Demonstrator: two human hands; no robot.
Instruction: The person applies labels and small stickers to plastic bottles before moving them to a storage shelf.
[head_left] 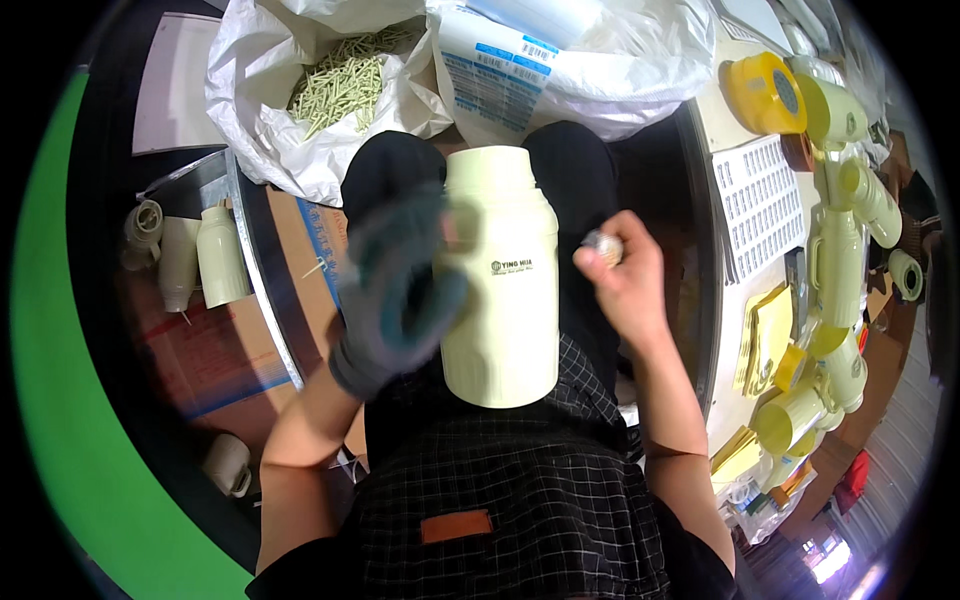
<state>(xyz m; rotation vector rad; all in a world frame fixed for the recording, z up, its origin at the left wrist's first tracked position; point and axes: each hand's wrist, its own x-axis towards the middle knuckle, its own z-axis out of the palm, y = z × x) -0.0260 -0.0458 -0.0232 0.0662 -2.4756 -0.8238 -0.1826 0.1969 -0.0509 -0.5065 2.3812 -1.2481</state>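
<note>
A pale yellow-green vacuum flask (500, 320) rests on my lap, its narrower capped end pointing away from me. A small dark print marks the middle of its body. My left hand (395, 290), in a grey glove, is at the flask's left side. Motion smears its fingers, so I cannot make out whether they grip the flask. To the right of the flask and apart from it, my bare right hand (632, 280) is closed on a small whitish wad (605, 246). The wad pokes out past the thumb; the rest is hidden by the fingers.
Ahead, a white sack (270, 130) holds many thin pale-green sticks (345, 85), beside a bag with blue-printed labels (495, 75). Several flask parts (220, 255) lie at left. On the right-hand table are a yellow tape roll (765, 92), a printed sheet (758, 205), yellow cards (765, 335) and several flasks (840, 265).
</note>
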